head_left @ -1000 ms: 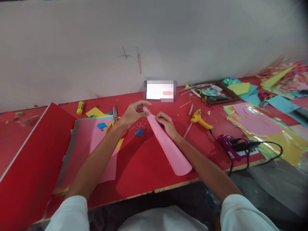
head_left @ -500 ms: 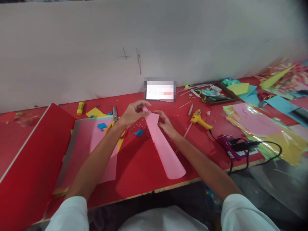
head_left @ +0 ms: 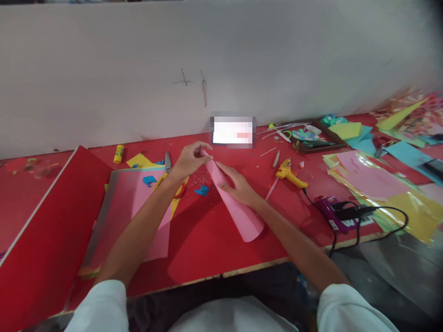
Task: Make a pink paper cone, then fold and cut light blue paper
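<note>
Red desk (head_left: 194,249), pale wall (head_left: 138,69) behind. Pink paper cone (head_left: 238,216) over desk, wide end toward front edge; left hand (head_left: 189,161) pinches its narrow far tip, right hand (head_left: 239,188) lies along its right side, fingers straight, unclenched.

Near the red counter's (head_left: 204,242) back edge, a glowing screen (head_left: 233,131) leans against the wall (head_left: 138,55), with a yellow glue stick (head_left: 118,154) to the left and a dark-rimmed tray (head_left: 321,148) of small supplies to the right. A yellow glue gun (head_left: 291,175) lies midway between the back and front edges. By the front edge, on the right, sits a purple power strip (head_left: 325,210) with black cables (head_left: 391,208).
</note>
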`<state>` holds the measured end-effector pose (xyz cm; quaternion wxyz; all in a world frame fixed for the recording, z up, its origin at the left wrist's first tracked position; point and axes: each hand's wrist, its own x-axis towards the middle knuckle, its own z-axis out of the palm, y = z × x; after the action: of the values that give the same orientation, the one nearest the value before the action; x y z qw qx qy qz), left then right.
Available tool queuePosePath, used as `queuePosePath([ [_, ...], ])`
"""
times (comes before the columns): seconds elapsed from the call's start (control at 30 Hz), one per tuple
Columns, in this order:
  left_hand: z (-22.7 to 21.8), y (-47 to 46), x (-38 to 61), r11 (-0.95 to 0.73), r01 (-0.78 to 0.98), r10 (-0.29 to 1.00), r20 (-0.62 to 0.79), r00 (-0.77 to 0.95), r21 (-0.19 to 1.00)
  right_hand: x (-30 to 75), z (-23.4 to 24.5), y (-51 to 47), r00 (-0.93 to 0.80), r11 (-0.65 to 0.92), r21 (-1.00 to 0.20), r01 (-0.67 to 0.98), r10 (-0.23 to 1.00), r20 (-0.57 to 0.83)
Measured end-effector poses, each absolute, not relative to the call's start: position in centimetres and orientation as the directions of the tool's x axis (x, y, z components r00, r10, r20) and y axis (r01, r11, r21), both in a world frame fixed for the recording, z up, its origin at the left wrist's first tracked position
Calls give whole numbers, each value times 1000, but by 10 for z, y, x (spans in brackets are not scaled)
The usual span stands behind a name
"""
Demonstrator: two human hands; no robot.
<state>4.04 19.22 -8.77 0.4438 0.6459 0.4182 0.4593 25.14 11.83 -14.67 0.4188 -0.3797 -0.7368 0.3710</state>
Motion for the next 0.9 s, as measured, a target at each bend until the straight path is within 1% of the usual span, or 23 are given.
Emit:
queuePosePath([
  [0.07, -88, 192, 40, -261, 142, 947, 225, 228, 955, 250, -150, 119, -407, 373, -896, 240, 877, 256],
  [0.13, -88, 193, 39, -263, 150, 945, 224, 237, 953, 249, -150, 120, -416, 330, -920, 212, 882, 220],
  [0.23, -88, 197, 33, -261, 182, 945, 213, 248, 948, 248, -147, 118, -420, 248, -963, 106, 889, 183],
  [0.33, -84, 206, 22, -278, 201, 953, 243, 182, 939, 246, -141, 113, -483, 29, -997, -69, 873, 58],
  [0.4, -81, 211, 15, -302, 149, 952, 292, 90, 941, 245, -137, 110, -529, -109, -977, -182, 849, 4],
  [0.47, -81, 212, 13, -309, 35, 951, 308, 29, 951, 244, -132, 107, -553, -171, -940, -294, 833, 22],
  [0.5, -83, 210, 14, -292, -40, 955, 294, 40, 955, 244, -131, 107, -555, -187, -917, -353, 831, 44],
  [0.53, -85, 207, 18, -258, -121, 960, 269, 85, 959, 244, -129, 107, -553, -202, -889, -410, 831, 66],
  [0.6, -94, 197, 28, -123, -262, 938, 199, 284, 957, 244, -128, 107, -544, -236, -833, -500, 834, 91],
  [0.67, -103, 185, 42, 32, -331, 858, 144, 493, 943, 243, -128, 108, -546, -273, -793, -545, 833, 88],
  [0.73, -109, 173, 56, 135, -373, 792, 127, 598, 918, 242, -132, 109, -554, -295, -775, -559, 828, 85],
  [0.8, -110, 164, 66, 211, -395, 771, 97, 630, 894, 240, -136, 110, -563, -305, -774, -555, 823, 79],
  [0.9, -102, 159, 73, 245, -412, 840, 21, 543, 878, 239, -140, 111, -578, -308, -796, -521, 814, 64],
])
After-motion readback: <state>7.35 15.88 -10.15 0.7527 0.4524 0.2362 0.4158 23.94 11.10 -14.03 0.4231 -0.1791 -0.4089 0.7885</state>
